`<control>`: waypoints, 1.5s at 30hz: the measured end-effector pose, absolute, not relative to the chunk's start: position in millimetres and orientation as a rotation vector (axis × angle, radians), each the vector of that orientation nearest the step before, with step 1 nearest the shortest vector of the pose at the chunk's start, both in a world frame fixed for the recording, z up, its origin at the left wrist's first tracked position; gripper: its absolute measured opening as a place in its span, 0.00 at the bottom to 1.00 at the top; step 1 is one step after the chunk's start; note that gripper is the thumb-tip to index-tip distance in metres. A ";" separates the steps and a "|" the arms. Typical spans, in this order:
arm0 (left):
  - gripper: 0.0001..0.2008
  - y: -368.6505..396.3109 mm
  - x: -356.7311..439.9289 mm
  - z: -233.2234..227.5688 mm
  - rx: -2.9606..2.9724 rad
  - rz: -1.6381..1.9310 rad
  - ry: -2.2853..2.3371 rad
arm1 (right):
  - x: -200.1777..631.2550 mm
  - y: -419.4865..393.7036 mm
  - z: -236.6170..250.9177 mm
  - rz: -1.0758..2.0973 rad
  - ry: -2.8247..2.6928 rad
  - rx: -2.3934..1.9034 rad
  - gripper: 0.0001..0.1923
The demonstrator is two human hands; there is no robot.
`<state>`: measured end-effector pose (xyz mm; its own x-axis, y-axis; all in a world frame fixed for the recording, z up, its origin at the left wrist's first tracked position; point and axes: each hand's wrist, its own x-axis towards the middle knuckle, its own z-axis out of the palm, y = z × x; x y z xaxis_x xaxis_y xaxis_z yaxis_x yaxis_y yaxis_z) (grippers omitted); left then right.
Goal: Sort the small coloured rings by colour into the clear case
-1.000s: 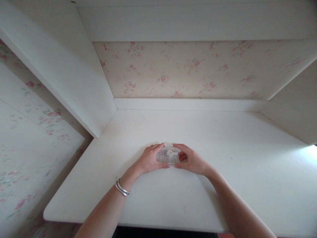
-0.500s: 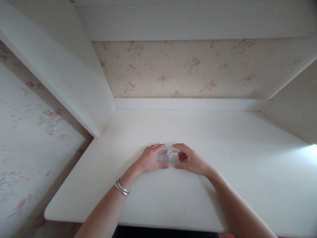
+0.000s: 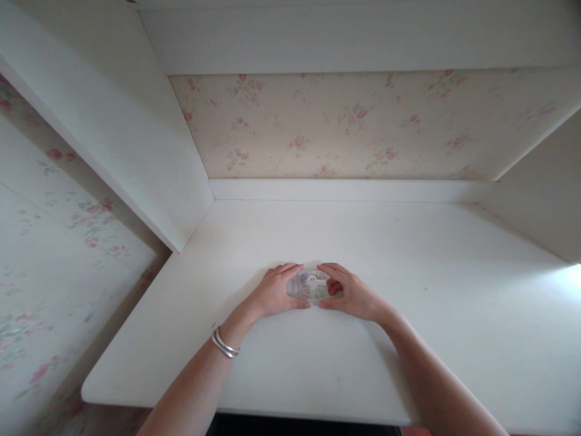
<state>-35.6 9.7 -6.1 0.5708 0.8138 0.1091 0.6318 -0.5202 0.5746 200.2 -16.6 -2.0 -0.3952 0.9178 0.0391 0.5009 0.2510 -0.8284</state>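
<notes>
**Both hands cup a small clear box on the white table**

The left hand (image 3: 272, 293) and the right hand (image 3: 351, 295) meet near the middle of a white table (image 3: 408, 339), each grasping one end of a small clear plastic box (image 3: 311, 284). The box lies flat on the table between them, a little closer to the front edge than to the back. The left hand's forefinger curls over the far edge of the box and its thumb presses along the near edge; the right hand mirrors this from the other side, forefinger over the top and thumb below. Both hands are closed on the box, with only its middle part showing between them. Small pale and greenish bits show through the clear lid, too small to name.

The left wrist wears thin silver bangles (image 3: 223, 343). Both forearms reach in from the bottom of the view.

The table sits in a white alcove. A white side panel (image 3: 136, 139) rises on the left and another on the right, with a white board across the top. The back wall carries cream wallpaper (image 3: 340, 127) with small pink flowers, and a white ledge (image 3: 345, 190) runs along its foot where it meets the table. More of the same flowered wallpaper shows at far left, outside the alcove.
</notes>
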 end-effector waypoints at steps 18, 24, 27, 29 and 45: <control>0.41 9.4 -34.2 -4.7 2.303 0.502 1.159 | 200.3 -16.2 -0.1 1.060 -1.999 -1.332 0.36; 0.41 8.9 -33.2 -3.4 2.303 0.503 1.164 | 200.9 -15.8 -0.8 1.040 -2.018 -1.335 0.36; 0.40 8.5 -32.9 -1.6 2.303 0.507 1.162 | 201.0 -15.8 -1.5 1.041 -2.009 -1.338 0.36; 0.40 8.3 -32.8 -0.5 2.303 0.511 1.161 | 201.1 -15.8 -1.9 1.046 -2.005 -1.331 0.37; 0.40 9.8 -33.8 -1.5 2.301 0.489 1.141 | 201.3 -15.7 -2.8 1.050 -2.032 -1.307 0.36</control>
